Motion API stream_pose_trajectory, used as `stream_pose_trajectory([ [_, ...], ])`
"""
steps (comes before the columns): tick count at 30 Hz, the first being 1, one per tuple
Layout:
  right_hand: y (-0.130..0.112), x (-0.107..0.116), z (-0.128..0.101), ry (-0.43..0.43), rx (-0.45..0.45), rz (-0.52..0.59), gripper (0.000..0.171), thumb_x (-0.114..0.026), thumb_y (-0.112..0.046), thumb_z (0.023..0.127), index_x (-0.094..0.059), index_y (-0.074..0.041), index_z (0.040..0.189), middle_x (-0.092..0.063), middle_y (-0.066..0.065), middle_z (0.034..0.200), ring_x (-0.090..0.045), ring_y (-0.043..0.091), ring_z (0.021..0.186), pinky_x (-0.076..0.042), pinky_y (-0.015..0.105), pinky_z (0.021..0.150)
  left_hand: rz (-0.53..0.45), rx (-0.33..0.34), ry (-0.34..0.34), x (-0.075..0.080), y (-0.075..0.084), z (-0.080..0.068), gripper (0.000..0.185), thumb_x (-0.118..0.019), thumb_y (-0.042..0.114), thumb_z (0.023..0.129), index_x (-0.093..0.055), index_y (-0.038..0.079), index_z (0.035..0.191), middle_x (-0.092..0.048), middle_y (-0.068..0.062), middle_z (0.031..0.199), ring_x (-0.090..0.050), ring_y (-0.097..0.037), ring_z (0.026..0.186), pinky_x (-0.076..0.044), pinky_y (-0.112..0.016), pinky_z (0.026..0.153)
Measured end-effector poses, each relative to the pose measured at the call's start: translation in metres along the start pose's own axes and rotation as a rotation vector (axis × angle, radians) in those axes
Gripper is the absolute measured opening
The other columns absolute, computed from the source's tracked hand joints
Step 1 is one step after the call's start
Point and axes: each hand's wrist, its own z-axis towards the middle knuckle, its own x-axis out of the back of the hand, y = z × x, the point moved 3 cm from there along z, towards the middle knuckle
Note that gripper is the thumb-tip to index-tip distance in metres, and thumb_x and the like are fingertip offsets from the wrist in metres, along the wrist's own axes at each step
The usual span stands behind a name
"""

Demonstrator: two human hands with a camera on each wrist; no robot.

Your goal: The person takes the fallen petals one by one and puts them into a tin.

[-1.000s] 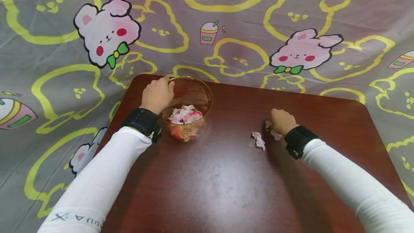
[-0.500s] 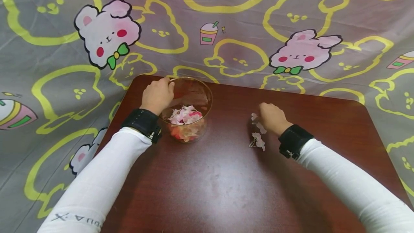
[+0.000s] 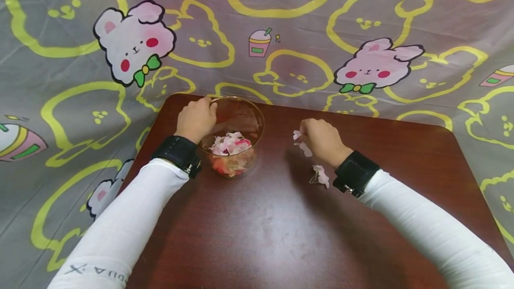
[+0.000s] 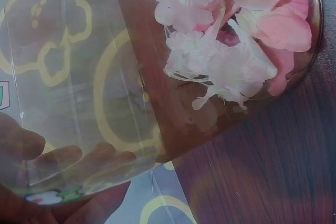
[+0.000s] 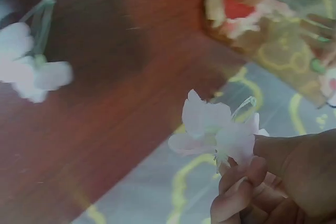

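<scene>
At the left of the head view, my left hand (image 3: 196, 119) grips the far-left rim of a clear glass bowl (image 3: 257, 115). Pink, white and reddish artificial flowers (image 3: 230, 144) fill its lower part. Through the glass in the left wrist view, the fingers (image 4: 100, 161) lie along the outside of the wall. Right of the bowl, my right hand (image 3: 323, 139) pinches a pale pink artificial flower (image 5: 207, 124) between thumb and fingers, above the table. Another pale pink flower (image 3: 320, 176) with a thin stem lies on the table below that hand.
The dark reddish-brown wooden table (image 3: 273, 226) has rounded far corners. Behind and beside it hangs a grey cloth (image 3: 297, 26) with yellow outlines and cartoon rabbits. A band with a small device wraps each wrist.
My right hand has moved left towards the bowl, carrying the pinched flower past the one on the table. My left hand and the bowl have stayed put.
</scene>
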Motion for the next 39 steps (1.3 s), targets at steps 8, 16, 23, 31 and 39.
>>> stream_pose_trajectory([
  [8,-0.038,0.014,0.001,0.036,0.064,0.026,0.007,-0.066,-0.008,0.095,-0.07,-0.007,0.089,-0.068,0.005,0.077,-0.057,0.019,0.065,-0.04,0.031,0.056,0.003,0.002,0.003,0.0,0.0,-0.001,0.037,-0.044,0.026,0.107,-0.06,-0.002,0.126,-0.068,-0.031,0.118,-0.066,-0.051,0.106,-0.053,-0.063,0.084],
  [16,-0.076,0.026,0.001,0.06,0.118,-0.001,0.007,-0.068,-0.015,0.096,-0.07,-0.011,0.091,-0.067,0.001,0.076,-0.06,0.017,0.067,-0.044,0.034,0.059,0.004,0.0,0.003,0.0,0.0,-0.001,0.037,-0.044,0.025,0.107,-0.06,-0.002,0.126,-0.068,-0.031,0.119,-0.066,-0.051,0.106,-0.053,-0.063,0.084],
  [23,-0.102,0.033,0.0,0.107,0.191,0.015,0.008,-0.068,-0.02,0.098,-0.07,-0.013,0.095,-0.069,0.002,0.081,-0.062,0.018,0.07,-0.046,0.036,0.06,0.006,0.007,-0.011,0.0,0.001,-0.002,0.038,-0.043,0.026,0.107,-0.06,-0.002,0.127,-0.067,-0.031,0.12,-0.066,-0.051,0.108,-0.052,-0.063,0.085],
  [31,-0.124,0.029,0.005,0.171,0.232,-0.001,0.006,-0.067,-0.022,0.098,-0.07,-0.017,0.096,-0.072,-0.002,0.083,-0.064,0.016,0.072,-0.05,0.039,0.063,0.007,0.007,-0.011,0.0,0.001,-0.001,0.038,-0.043,0.026,0.107,-0.059,-0.002,0.128,-0.066,-0.032,0.122,-0.065,-0.051,0.109,-0.052,-0.063,0.087],
  [39,-0.129,0.011,0.013,0.101,0.226,-0.027,0.012,-0.067,-0.026,0.099,-0.073,-0.018,0.104,-0.074,-0.002,0.09,-0.067,0.015,0.075,-0.053,0.04,0.064,0.003,0.009,-0.004,-0.001,0.0,0.0,0.038,-0.043,0.026,0.108,-0.059,-0.002,0.129,-0.067,-0.031,0.12,-0.066,-0.05,0.108,-0.052,-0.062,0.086],
])
